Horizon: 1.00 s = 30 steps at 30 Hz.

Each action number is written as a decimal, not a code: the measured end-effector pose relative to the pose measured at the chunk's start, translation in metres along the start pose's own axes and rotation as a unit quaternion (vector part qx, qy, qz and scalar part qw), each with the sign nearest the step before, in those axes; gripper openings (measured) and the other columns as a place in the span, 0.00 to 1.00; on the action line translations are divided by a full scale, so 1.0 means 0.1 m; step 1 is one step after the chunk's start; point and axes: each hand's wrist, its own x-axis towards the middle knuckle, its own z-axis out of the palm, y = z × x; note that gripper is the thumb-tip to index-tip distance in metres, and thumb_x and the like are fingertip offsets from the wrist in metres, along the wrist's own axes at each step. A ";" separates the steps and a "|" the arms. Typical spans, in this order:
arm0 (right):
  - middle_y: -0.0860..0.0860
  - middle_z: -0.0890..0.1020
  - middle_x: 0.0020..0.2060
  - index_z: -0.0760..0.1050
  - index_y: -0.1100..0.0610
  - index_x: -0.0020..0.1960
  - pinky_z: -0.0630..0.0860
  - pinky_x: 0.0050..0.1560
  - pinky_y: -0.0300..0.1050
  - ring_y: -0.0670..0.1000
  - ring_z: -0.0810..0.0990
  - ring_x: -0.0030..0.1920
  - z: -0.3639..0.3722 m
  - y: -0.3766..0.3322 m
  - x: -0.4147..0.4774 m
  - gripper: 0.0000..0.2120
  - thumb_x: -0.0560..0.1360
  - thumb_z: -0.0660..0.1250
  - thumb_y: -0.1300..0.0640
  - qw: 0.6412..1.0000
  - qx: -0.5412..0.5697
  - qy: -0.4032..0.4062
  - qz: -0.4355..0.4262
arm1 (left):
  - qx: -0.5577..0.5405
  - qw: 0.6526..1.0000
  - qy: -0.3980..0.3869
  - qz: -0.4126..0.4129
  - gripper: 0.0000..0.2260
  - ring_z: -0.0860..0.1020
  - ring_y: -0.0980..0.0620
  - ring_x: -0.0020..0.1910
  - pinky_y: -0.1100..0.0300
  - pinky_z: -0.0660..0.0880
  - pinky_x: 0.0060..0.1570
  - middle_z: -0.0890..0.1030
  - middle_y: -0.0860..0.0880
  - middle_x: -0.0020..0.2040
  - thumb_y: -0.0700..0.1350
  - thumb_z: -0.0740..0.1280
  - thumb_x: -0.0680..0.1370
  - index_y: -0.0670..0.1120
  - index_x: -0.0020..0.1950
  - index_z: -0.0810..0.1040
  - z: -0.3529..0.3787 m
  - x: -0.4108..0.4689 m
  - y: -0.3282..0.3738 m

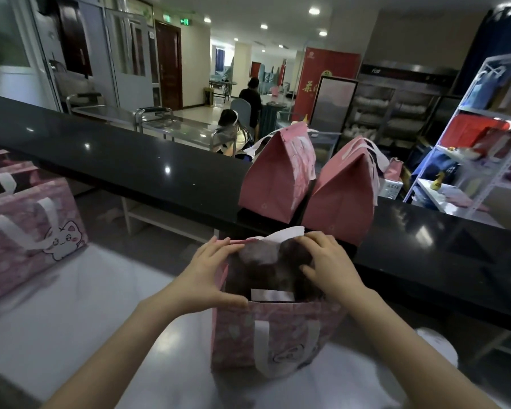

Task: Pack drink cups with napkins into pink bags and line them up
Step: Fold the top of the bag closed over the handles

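Open bag: a pink bag [275, 335] stands upright at lower centre of the frame on the pale worktop [101, 305], mouth up, directly between the two hands.
Bag contents: dark rounded shapes fill the mouth, probably drink cups, too blurred to be sure; a white slip [272, 294] lies against the near wall and white paper [283, 233] sticks up at the far rim.
Left hand [210, 278]: fingers spread over the bag's left rim, thumb laid along the near edge; it braces rather than pinches.
Right hand [328, 267]: fingers curled and slightly apart, resting on the dark contents at the right side of the mouth; whether it grips anything I cannot tell.
Key relation: the bag's long axis runs left to right across the frame, one hand at each end, neither clearly nearer.
Finished bags: two closed pink bags [278, 178] [342, 196] stand side by side on the black counter [130, 160], just beyond the open bag, upper right of the hands.
Likely next: close the top, then lift forward and up to the row.
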 end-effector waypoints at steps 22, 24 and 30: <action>0.48 0.73 0.61 0.76 0.51 0.63 0.68 0.65 0.41 0.47 0.73 0.61 -0.04 0.55 -0.17 0.17 0.75 0.70 0.57 0.970 0.234 -0.007 0.058 | -0.011 0.998 0.059 -0.023 0.34 0.73 0.58 0.57 0.66 0.74 0.53 0.74 0.58 0.57 0.52 0.79 0.65 0.60 0.67 0.68 0.19 0.25 0.00; 0.51 0.71 0.63 0.70 0.50 0.68 0.72 0.62 0.45 0.50 0.74 0.59 -0.07 0.60 -0.25 0.23 0.74 0.71 0.53 0.966 0.224 -0.025 0.126 | -0.023 0.998 0.060 -0.022 0.33 0.73 0.59 0.57 0.70 0.73 0.50 0.74 0.59 0.57 0.51 0.80 0.65 0.61 0.66 0.69 0.17 0.23 -0.01; 0.50 0.83 0.42 0.70 0.47 0.65 0.82 0.38 0.44 0.49 0.84 0.39 -0.07 0.56 -0.42 0.20 0.75 0.70 0.51 0.883 0.384 -0.138 0.231 | -0.019 0.999 0.042 -0.020 0.33 0.73 0.60 0.57 0.72 0.72 0.49 0.73 0.59 0.57 0.52 0.80 0.64 0.66 0.63 0.66 0.13 0.20 0.00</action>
